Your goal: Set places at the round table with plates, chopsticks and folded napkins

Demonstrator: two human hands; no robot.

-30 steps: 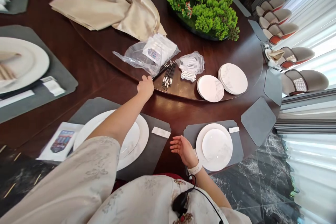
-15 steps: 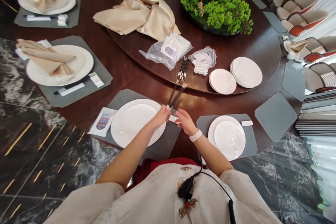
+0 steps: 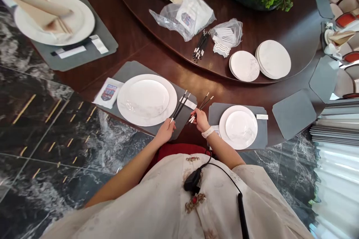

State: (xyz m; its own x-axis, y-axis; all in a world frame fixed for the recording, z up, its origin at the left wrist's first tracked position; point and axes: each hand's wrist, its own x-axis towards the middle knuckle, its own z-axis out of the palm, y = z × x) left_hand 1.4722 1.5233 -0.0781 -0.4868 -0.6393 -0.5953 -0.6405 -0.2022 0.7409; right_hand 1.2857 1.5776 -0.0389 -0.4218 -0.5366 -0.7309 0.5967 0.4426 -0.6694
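The left hand (image 3: 166, 130) is at the near edge of the desk (image 3: 238, 93), its fingers closed around the lower ends of black chopsticks (image 3: 180, 106) with white tips. These slant up over the right side of a grey mat (image 3: 127, 70), where a white rest (image 3: 188, 103) lies. The right hand (image 3: 201, 120) is just beside it, also at the near edge, its fingers closed around more chopsticks (image 3: 204, 103), which cross and fan out; their exact number is hard to tell.

On that mat sit nested white plates (image 3: 146, 99), with a printed packet (image 3: 107, 93) at the mat's left end. Farther right along the near edge, a second mat (image 3: 262, 134) carries a smaller plate set (image 3: 239, 127).

Toward the desk's middle, on the raised round top (image 3: 260, 26), lie a bunch of loose chopsticks (image 3: 201, 46), an opened bag of packets (image 3: 193, 16), a bag of rests (image 3: 224, 37) and two stacks of plates (image 3: 244, 66).
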